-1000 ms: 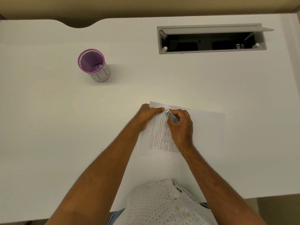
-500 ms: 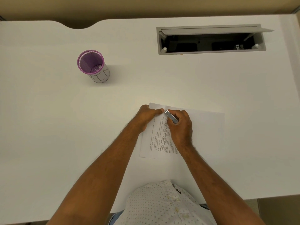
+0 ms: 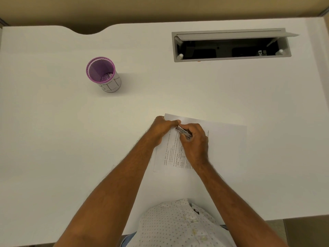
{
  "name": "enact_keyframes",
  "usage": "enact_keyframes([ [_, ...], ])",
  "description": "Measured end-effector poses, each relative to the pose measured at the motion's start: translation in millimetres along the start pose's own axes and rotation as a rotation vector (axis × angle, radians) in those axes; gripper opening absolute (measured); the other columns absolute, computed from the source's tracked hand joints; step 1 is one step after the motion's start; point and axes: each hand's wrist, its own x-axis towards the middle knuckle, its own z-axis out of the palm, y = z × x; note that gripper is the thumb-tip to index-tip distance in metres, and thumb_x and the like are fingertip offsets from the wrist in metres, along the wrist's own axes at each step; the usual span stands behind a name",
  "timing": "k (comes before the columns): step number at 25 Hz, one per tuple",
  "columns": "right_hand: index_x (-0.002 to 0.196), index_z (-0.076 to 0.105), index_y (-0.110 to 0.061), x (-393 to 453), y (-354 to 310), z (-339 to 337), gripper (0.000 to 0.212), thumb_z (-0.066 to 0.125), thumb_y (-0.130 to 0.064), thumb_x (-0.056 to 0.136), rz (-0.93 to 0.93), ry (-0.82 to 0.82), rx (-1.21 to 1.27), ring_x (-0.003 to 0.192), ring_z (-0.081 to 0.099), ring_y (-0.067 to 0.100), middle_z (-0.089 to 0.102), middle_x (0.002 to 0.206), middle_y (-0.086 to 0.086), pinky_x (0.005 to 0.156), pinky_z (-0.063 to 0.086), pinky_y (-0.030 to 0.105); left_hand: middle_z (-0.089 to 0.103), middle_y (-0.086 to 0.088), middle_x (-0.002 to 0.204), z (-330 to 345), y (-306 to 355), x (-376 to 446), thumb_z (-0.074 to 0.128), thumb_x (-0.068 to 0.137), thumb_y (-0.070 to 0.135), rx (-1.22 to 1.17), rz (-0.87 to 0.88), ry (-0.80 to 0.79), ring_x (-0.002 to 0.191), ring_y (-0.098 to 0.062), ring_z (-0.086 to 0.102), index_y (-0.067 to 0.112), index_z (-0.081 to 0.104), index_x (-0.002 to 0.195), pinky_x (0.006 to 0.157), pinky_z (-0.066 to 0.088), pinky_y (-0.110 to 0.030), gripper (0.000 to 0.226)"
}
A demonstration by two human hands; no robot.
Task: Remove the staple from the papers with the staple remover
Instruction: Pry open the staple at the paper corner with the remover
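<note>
**Working the staple at the top corner**

My right hand [image 3: 193,139] curls its fingers [image 3: 188,126] round the staple remover [image 3: 184,132], a slim metal tool whose tip points up and to the left, toward my other hand. My left hand [image 3: 164,130] presses down on the papers [image 3: 226,139] just beside that tip, its fingers bent, holding the corner flat on the counter [image 3: 53,139]. The staple itself is too small to see; I judge it sits right where the tool's tip meets my left fingertips. The printed sheet runs down from my fingers toward my body.

The step in hand, as I judge it, is getting the tip under the staple. Next calls for a steady lift or pry while my left hand pins the sheets so they don't tear.
</note>
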Motion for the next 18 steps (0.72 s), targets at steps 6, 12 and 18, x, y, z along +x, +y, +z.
enact_keyframes([
  [6, 0.113, 0.071, -0.023, 5.2, 8.8, -9.3, 0.024, 0.075, -0.016, 0.091, 0.045, 0.029, 0.062, 0.092, 0.065, 0.009, 0.066, 0.105, -0.010, 0.079, 0.060, 0.028, 0.079, -0.011, 0.094, -0.8, 0.2, -0.4, 0.076, 0.089, 0.043, 0.022, -0.012, -0.024, 0.072, -0.025, 0.076, 0.012, 0.069, 0.106, 0.059, 0.059, -0.031, 0.036],
  [12, 0.114, 0.073, -0.020, 8.5, 8.3, -9.4, 0.025, 0.075, -0.015, 0.090, 0.060, 0.029, 0.052, 0.092, 0.066, 0.009, 0.068, 0.106, -0.007, 0.079, 0.059, 0.025, 0.078, -0.010, 0.095, -0.2, -0.1, -1.1, 0.076, 0.089, 0.044, 0.041, -0.006, -0.019, 0.074, -0.025, 0.076, 0.011, 0.068, 0.110, 0.058, 0.059, -0.031, 0.039],
  [18, 0.115, 0.075, -0.020, 9.7, 8.8, -7.2, 0.024, 0.074, -0.013, 0.091, 0.072, 0.024, 0.073, 0.093, 0.067, 0.009, 0.069, 0.106, -0.008, 0.081, 0.060, 0.029, 0.078, -0.012, 0.099, -0.9, -0.1, -1.0, 0.075, 0.090, 0.042, 0.035, 0.016, -0.024, 0.079, -0.028, 0.076, 0.010, 0.069, 0.113, 0.069, 0.062, -0.037, 0.039],
])
